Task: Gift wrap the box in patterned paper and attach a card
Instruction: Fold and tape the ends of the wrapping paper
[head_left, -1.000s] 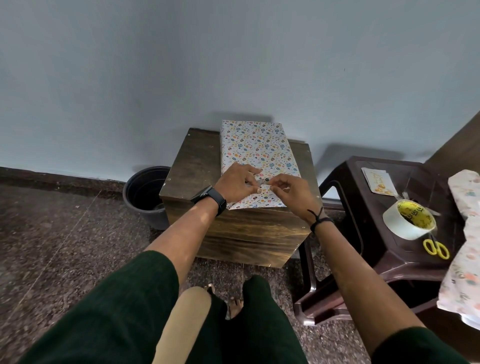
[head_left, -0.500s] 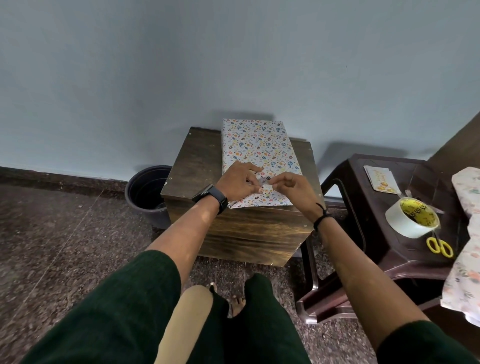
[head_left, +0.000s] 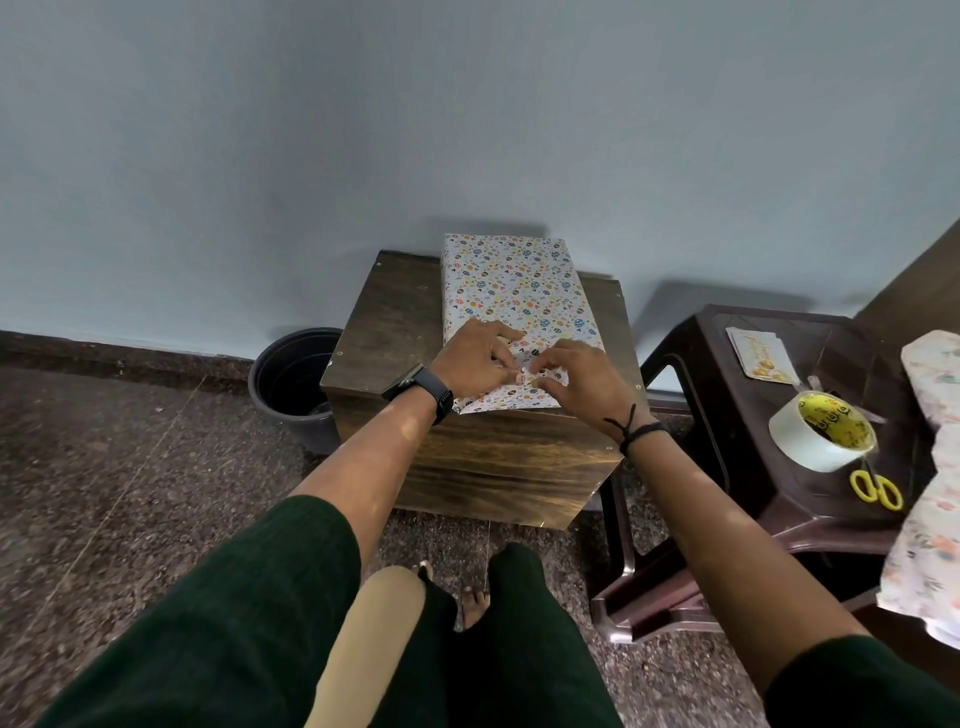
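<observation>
A box wrapped in white paper with small coloured dots lies on a dark wooden table. Both hands work at its near end. My left hand rests on the paper, its fingers curled onto the end fold. My right hand pinches the folded paper flap beside it; the fingertips of both hands nearly meet. A small card lies on the brown stool to the right, apart from the box.
On the stool stand a roll of clear tape and yellow-handled scissors. More floral paper hangs at the far right. A black bucket sits left of the table against the wall. My legs are below.
Both hands stay at the near end of the box; the right hand's fingers have closed in a little further over the paper flap. The box has not moved.
</observation>
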